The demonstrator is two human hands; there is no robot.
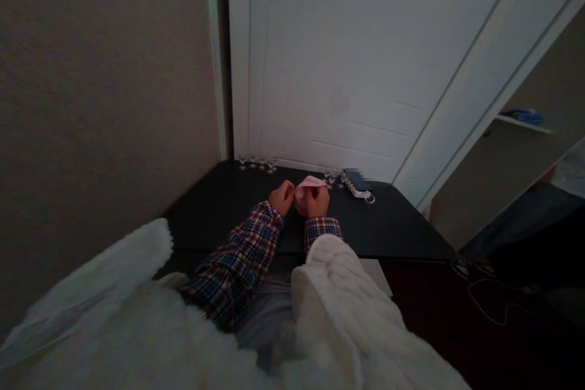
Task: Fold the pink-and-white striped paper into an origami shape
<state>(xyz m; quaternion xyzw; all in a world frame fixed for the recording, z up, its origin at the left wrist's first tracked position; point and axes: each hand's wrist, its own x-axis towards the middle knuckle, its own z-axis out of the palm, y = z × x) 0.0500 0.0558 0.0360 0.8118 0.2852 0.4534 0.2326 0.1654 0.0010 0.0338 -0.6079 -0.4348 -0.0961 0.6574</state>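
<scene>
My right hand (317, 203) is closed around a pink-and-white cloth (311, 181), which bunches up over the fingers and hangs at their left side. Close by on the left, my left hand (281, 197) has its fingers pinched together at the cloth's edge. Whatever those fingers hold is too small and dark to make out. Both hands are just above the black table (205, 213). Small stemmed glasses (271, 164) stand behind my left hand, and more small glasses (331, 179) are just beyond my right hand.
A dark phone-like object (358, 180) lies on a white item with a ring loop, to the right of the glasses. A white panel (320, 61) rises behind the table. At the left is a wall (105, 73). Another person's leg (516, 231) shows at far right.
</scene>
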